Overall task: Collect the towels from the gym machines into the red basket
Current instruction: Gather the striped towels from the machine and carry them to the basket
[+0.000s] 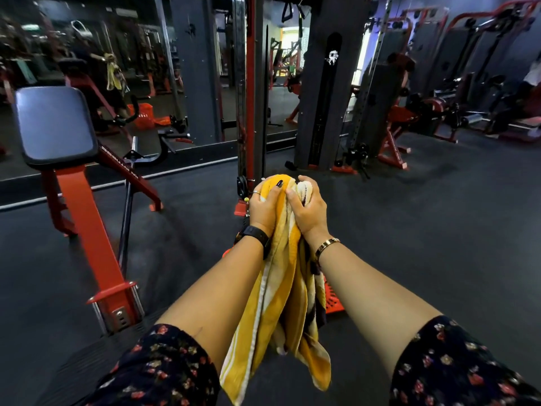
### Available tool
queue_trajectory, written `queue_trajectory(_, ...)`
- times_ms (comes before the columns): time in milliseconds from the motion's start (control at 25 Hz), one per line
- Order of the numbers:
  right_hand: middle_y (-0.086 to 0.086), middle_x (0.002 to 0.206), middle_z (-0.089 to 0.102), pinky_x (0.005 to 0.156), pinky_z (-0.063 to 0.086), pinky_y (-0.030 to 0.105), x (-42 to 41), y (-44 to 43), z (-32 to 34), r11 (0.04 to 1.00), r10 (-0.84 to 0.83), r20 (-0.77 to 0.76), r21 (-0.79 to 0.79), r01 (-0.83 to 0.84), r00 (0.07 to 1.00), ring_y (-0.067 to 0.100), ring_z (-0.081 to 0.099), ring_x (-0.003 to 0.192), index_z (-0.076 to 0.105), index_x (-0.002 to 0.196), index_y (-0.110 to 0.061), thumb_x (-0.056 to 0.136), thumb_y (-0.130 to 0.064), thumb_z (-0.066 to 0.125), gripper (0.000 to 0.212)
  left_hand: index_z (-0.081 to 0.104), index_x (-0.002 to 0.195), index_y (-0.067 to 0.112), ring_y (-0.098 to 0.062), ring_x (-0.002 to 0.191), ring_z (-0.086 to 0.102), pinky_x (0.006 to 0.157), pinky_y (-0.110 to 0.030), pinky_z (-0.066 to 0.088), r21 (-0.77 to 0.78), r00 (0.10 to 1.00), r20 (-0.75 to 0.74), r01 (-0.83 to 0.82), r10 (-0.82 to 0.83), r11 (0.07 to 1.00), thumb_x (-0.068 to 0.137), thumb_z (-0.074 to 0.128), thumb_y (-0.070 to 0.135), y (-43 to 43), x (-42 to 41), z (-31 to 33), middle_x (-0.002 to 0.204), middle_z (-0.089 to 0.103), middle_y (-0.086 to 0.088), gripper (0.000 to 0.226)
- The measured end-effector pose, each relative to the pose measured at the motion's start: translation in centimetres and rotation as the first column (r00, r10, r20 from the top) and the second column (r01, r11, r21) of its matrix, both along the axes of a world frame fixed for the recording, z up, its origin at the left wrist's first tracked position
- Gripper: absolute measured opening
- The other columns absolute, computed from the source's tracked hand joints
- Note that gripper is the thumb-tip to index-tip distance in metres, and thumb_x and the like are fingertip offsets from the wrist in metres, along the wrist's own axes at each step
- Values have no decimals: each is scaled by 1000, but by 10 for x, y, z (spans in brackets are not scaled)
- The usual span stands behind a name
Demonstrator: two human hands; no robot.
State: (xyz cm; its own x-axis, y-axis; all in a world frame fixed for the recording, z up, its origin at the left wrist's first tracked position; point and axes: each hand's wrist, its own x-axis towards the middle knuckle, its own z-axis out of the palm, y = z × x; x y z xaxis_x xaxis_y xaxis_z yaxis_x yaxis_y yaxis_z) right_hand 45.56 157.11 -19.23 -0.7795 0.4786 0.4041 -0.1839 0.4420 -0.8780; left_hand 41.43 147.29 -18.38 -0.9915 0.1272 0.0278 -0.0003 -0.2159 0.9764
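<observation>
Head view: a bunched yellow-and-white striped terry towel (281, 303) is clenched in the closed grip of left hand (265, 208) and right hand (307, 206), its tail hanging before the red perforated plastic basket (332, 300) on the floor; it is probably best lowered inside before release.

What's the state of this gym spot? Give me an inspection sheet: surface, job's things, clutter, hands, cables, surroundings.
Surface: dark rubber floor.
Job's things: yellow striped towel bunched and hanging; red basket on the floor beneath it, mostly hidden.
Clutter: nothing seen.
Hands: left hand and right hand both grip the towel's top.
Cables: strap handles hang from the machine tower ahead.
Surroundings: padded bench at left, wall mirror behind it, red machines at right.
</observation>
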Motion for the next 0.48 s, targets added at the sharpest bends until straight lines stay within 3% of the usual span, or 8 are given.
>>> queue_trajectory(200,-4,96,61,77,53,30,-77,61,-4,997,80,3,-13,-80,997,12,62,84,49,124,-26,88,-37,63,40,51,126,7,-32,112,60,100,-49,48,3,996,52,-75,75,997,89,60,26,59,-66,-1,122,62,-17,42)
queue_trajectory(360,0,106,63,84,54,36,-132,93,-15,991,132,35,-26,-132,991,16,63,92,47,128,-26,86,-42,62,48,56,122,10,-27,107,62,97,-46,50,-8,983,74,-168,168,986,76,66,43,91,-113,-10,118,65,-12,58)
queue_trajectory(480,2,110,64,88,53,38,-173,105,-25,985,171,62,-13,-170,983,17,63,97,47,130,-25,82,-48,59,54,55,126,5,-23,101,61,93,-41,52,25,966,114,-234,230,972,87,63,27,103,-149,-21,116,64,-13,46)
